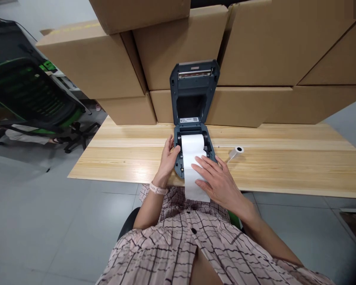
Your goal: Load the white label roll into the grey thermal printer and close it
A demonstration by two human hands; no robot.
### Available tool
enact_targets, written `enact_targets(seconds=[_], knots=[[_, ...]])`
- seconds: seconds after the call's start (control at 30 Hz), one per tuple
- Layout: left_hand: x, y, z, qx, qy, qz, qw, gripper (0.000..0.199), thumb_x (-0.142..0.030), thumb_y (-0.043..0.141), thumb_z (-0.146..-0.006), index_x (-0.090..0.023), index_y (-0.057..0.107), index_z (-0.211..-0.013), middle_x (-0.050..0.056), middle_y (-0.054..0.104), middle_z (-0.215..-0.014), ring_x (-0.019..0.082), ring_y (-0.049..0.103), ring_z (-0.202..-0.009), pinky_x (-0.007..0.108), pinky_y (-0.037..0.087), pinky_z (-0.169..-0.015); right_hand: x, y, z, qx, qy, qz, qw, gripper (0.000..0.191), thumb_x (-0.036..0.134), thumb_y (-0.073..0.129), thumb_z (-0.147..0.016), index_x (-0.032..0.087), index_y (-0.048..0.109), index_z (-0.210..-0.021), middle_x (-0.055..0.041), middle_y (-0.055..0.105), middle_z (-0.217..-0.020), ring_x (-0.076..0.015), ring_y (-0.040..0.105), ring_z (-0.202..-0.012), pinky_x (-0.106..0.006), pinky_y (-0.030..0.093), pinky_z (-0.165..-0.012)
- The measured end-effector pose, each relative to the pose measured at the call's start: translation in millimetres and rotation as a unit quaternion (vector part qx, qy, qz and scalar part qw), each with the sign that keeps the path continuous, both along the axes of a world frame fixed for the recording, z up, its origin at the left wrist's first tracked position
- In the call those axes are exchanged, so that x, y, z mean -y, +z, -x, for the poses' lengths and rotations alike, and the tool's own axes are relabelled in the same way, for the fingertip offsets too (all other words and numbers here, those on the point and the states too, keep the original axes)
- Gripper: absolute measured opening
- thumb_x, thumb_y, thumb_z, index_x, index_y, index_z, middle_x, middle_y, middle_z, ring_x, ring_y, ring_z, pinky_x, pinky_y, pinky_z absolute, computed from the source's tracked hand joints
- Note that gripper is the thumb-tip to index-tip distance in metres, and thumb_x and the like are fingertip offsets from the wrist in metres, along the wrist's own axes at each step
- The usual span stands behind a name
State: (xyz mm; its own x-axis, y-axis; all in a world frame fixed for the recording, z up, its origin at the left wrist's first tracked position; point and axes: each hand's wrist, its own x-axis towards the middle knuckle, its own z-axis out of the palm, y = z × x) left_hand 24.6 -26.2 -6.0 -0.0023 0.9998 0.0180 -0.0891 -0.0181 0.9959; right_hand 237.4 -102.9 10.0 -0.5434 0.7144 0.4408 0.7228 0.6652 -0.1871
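A dark grey label printer stands on the wooden table with its lid raised. Inside it sits a white paper roll, and its loose strip runs out over the front, past the table edge. My left hand rests against the printer's left side, thumb on the rim and fingers stretched out. My right hand lies on the paper strip with its fingers spread flat. Part of the strip and the printer's right front are hidden under that hand. A small white roll lies to the right of the printer.
Large cardboard boxes are stacked along the back of the wooden table. On the left is an office chair on the tiled floor, with part of another person's leg near it. The table's front edge is close to my body.
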Motion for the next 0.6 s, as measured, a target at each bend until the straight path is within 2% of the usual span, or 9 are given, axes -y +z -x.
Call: enact_targets(seconds=[0.1, 0.2, 0.37, 0.47, 0.53, 0.6], knots=[[32, 1.4, -10, -0.017, 0.016, 0.029, 0.999, 0.095, -0.044, 0.075, -0.092, -0.032, 0.021, -0.17, 0.008, 0.021, -0.182, 0.031, 0.027, -0.167, 0.048, 0.028, -0.136, 5, -3.0, 2, -0.036, -0.003, 0.006, 0.999, 0.044, 0.043, 0.046, -0.112, 0.026, 0.055, -0.151, -0.0092, 0.063, -0.157, -0.0282, 0.056, -0.148, -0.062, 0.035, -0.125], [53, 1.6, -17, -0.007, 0.031, 0.02, 0.999, 0.095, -0.039, 0.075, -0.091, -0.033, 0.021, -0.169, 0.004, 0.017, -0.183, 0.029, 0.022, -0.168, 0.046, 0.026, -0.137, 7, -2.9, 3, -0.059, -0.006, 0.014, 0.998, 0.044, 0.042, 0.047, -0.112, 0.028, 0.054, -0.153, -0.0086, 0.064, -0.155, -0.028, 0.057, -0.147, -0.063, 0.034, -0.126], [52, 3.4, -19, 0.013, 0.026, 0.002, 1.0, 0.09, -0.031, 0.073, -0.089, -0.032, 0.028, -0.168, 0.003, 0.025, -0.181, 0.029, 0.02, -0.169, 0.044, 0.03, -0.136, 7, -3.2, 4, -0.072, 0.004, 0.041, 0.997, 0.046, 0.041, 0.048, -0.112, 0.031, 0.053, -0.156, -0.0075, 0.063, -0.157, -0.0293, 0.058, -0.147, -0.068, 0.034, -0.126], [50, 5.6, -18, 0.032, 0.022, 0.006, 0.999, 0.093, -0.03, 0.074, -0.087, -0.031, 0.028, -0.167, 0.004, 0.024, -0.181, 0.03, 0.021, -0.168, 0.045, 0.032, -0.135, 6, -0.7, -1, -0.092, 0.016, 0.068, 0.993, 0.046, 0.044, 0.048, -0.111, 0.04, 0.053, -0.156, -0.005, 0.064, -0.155, -0.0317, 0.06, -0.145, -0.071, 0.035, -0.126], [50, 6.3, -17, 0.045, 0.015, 0.013, 0.999, 0.095, -0.031, 0.076, -0.087, -0.032, 0.027, -0.168, 0.005, 0.023, -0.182, 0.03, 0.024, -0.168, 0.045, 0.035, -0.133, -5, 8.1, -9, -0.133, 0.031, 0.074, 0.988, 0.043, 0.046, 0.049, -0.11, 0.041, 0.057, -0.152, -0.0054, 0.064, -0.155, -0.0332, 0.061, -0.144, -0.071, 0.04, -0.124], [51, 5.7, -15, 0.049, 0.008, 0.021, 0.999, 0.097, -0.032, 0.077, -0.087, -0.031, 0.025, -0.168, 0.006, 0.023, -0.181, 0.031, 0.028, -0.166, 0.046, 0.037, -0.132, -32, 25.0, -18, -0.208, 0.03, 0.055, 0.976, 0.043, 0.047, 0.051, -0.11, 0.034, 0.06, -0.15, -0.0087, 0.061, -0.159, -0.0329, 0.058, -0.147, -0.066, 0.044, -0.123]])
